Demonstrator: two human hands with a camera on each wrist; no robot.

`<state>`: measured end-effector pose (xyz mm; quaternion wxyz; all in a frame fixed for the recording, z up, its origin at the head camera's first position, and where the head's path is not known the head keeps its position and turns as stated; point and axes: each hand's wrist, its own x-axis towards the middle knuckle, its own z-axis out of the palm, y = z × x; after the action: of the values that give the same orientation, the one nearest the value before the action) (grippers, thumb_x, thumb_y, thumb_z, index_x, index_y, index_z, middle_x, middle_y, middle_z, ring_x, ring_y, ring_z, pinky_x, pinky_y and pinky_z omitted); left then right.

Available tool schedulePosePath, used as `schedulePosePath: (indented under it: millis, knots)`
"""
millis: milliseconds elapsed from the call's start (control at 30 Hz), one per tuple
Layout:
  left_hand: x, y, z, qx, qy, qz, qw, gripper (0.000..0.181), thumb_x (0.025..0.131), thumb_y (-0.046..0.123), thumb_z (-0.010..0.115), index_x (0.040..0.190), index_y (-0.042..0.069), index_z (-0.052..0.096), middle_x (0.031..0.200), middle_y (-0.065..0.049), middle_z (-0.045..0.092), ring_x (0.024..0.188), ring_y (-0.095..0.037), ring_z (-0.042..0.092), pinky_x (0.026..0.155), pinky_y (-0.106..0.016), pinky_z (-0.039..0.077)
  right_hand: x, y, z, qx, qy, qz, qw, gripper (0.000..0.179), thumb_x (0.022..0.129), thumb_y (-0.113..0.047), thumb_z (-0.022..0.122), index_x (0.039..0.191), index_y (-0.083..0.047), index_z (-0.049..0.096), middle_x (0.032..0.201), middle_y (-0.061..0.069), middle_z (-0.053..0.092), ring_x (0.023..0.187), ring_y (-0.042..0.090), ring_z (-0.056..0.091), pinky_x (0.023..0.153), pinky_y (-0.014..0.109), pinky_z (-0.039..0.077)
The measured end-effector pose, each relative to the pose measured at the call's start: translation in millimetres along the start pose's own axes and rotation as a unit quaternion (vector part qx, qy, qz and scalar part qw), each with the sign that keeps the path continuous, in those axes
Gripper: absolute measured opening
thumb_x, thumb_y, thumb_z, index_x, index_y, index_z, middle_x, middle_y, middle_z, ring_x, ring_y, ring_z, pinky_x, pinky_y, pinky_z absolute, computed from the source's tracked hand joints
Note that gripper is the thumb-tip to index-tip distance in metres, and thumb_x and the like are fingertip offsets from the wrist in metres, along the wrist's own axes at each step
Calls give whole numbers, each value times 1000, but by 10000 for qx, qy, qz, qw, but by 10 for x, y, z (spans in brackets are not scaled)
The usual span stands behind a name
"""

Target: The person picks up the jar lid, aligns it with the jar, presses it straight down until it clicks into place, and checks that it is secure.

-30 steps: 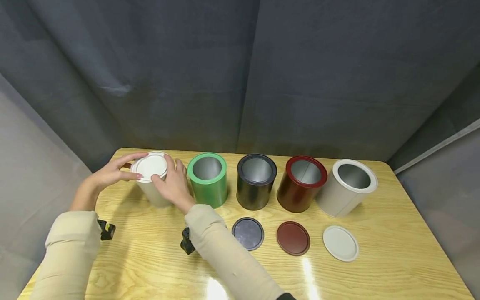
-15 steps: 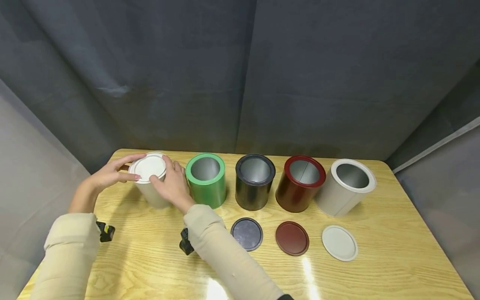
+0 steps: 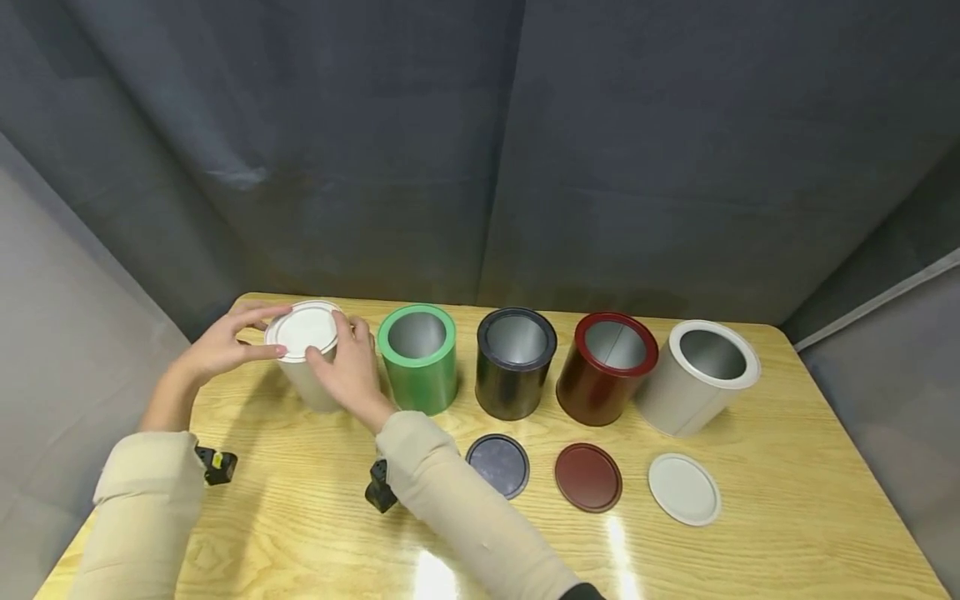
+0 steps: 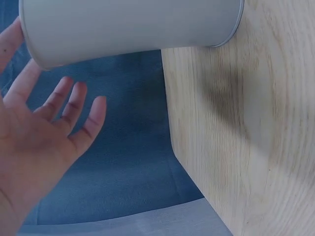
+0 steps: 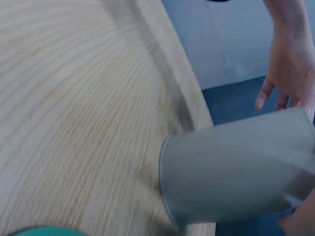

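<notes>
At the far left of the table stands an off-white can [image 3: 311,385] with a white lid [image 3: 307,327] lying level on its top. My left hand [image 3: 221,343] reaches it from the left, thumb and forefinger touching the rim. In the left wrist view its other fingers [image 4: 74,105] are spread loosely, away from the can wall. From the right, my right hand [image 3: 351,367] rests thumb and forefinger on the lid's edge. The right wrist view shows the can [image 5: 231,172] upright on the wood, with part of my right hand [image 5: 301,219] at its top.
To the right stand a green can [image 3: 418,379], a black can [image 3: 510,387], a dark red can [image 3: 600,392] and a cream can [image 3: 678,396], all uncovered. A black lid [image 3: 498,465], a red lid [image 3: 588,477] and a white lid [image 3: 684,489] lie in front. Dark curtain [image 3: 480,167] hangs behind.
The head view has shifted slightly. Both hands keep their places at the lid's edge, and the cans and lids stay where they were.
</notes>
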<state>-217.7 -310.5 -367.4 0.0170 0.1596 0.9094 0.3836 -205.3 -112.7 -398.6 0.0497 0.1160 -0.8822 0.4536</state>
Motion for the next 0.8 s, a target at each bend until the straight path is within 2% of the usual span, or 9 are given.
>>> schedulePosePath:
  millis: [167, 300, 433, 600, 800]
  knots:
    - [-5, 7, 11, 27, 202, -72, 9998, 56, 78, 13, 72, 128, -2, 49, 128, -20, 35, 106, -36, 38, 68, -26, 45, -12, 1, -33, 85, 83, -63, 9999, 61, 83, -32, 62, 136, -10, 40, 133, 10, 40, 121, 23, 39, 96, 35, 36]
    - [15, -2, 36, 24, 282, 34, 9996, 54, 77, 11, 72, 125, -3, 51, 125, -20, 38, 105, -35, 39, 76, -39, 40, -4, 32, -54, 125, 145, -2, 9998, 61, 81, -34, 63, 134, -12, 44, 130, 9, 43, 118, 22, 43, 94, 35, 37]
    - [42, 1, 38, 124, 348, 188, 9991, 52, 75, 9, 73, 122, -5, 54, 119, -20, 45, 99, -33, 42, 78, -48, 35, 6, 54, -46, -117, 211, 38, 9997, 61, 81, -38, 63, 134, -14, 45, 128, 9, 47, 116, 21, 45, 92, 34, 39]
    - [55, 35, 29, 179, 250, 25, 9995, 53, 75, 12, 74, 121, -4, 55, 117, -18, 48, 95, -30, 43, 76, -44, 36, 0, 60, -28, -523, 148, -5, 9985, 61, 82, -40, 58, 135, -14, 42, 129, 8, 49, 118, 20, 42, 94, 31, 38]
    - [66, 53, 32, 171, 145, -140, 9997, 55, 76, 17, 73, 123, -3, 54, 119, -19, 47, 97, -29, 42, 76, -41, 35, 3, 56, -50, -507, 185, -30, 9985, 61, 82, -39, 58, 134, -12, 43, 128, 8, 50, 117, 21, 44, 94, 31, 37]
